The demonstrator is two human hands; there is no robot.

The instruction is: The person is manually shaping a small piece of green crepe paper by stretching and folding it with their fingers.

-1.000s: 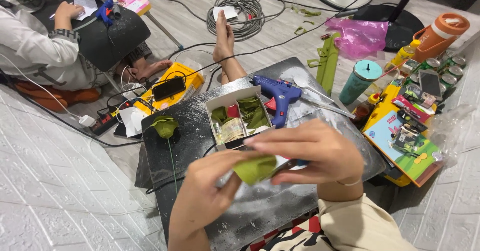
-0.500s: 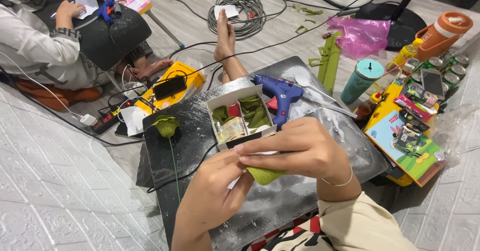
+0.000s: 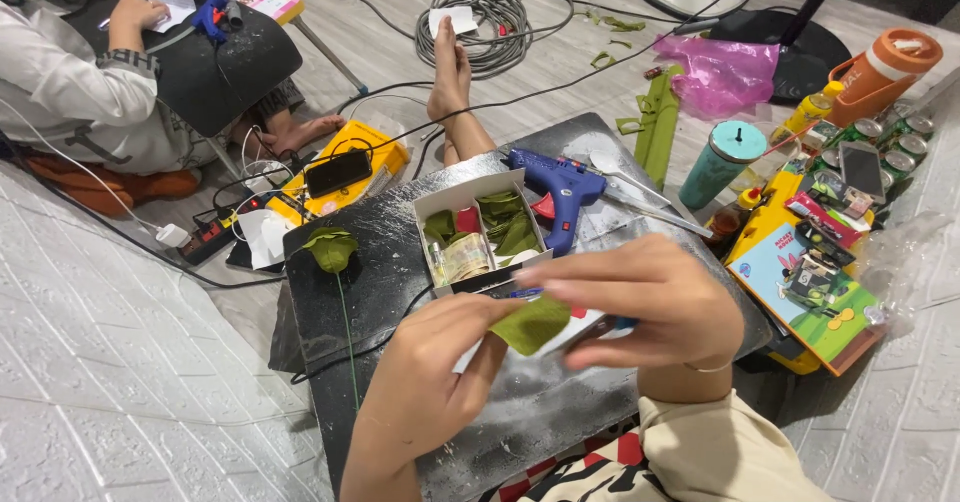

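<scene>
Two hands are meeting over the dark silvery work board (image 3: 400, 262), and I'm reading the scene left to right. Far left, another person in a white sleeve (image 3: 60, 72) is sitting w/ a black pad across the lap. Next, a yellow flat box (image 3: 385, 147) is lying on the floor w/ a black phone (image 3: 338, 172) on top. On the board's left edge, a green paper flower on a thin wire stem (image 3: 330, 249) is lying flat. Just right of it, a small white cardboard box w/ compartments (image 3: 480, 227) is holding green leaf pieces. My left hand (image 3: 430, 382) is coming up from below, thumb and fingers closed on the folded green leaf piece (image 3: 530, 324). My right hand (image 3: 650, 307) is lying over it from the right, fingertips pinching the same piece; whether it's also gripping the white strip underneath, I can't tell. So the leaf piece is sitting between both hands, above the board, just in front of the box. Behind, a blue glue gun (image 3: 560, 187) is resting on the board. Further right, a teal lidded cup (image 3: 722, 162) is standing upright, then a pink plastic bag (image 3: 725, 72), and an orange jug (image 3: 885, 77) is lying tilted at far right.
</scene>
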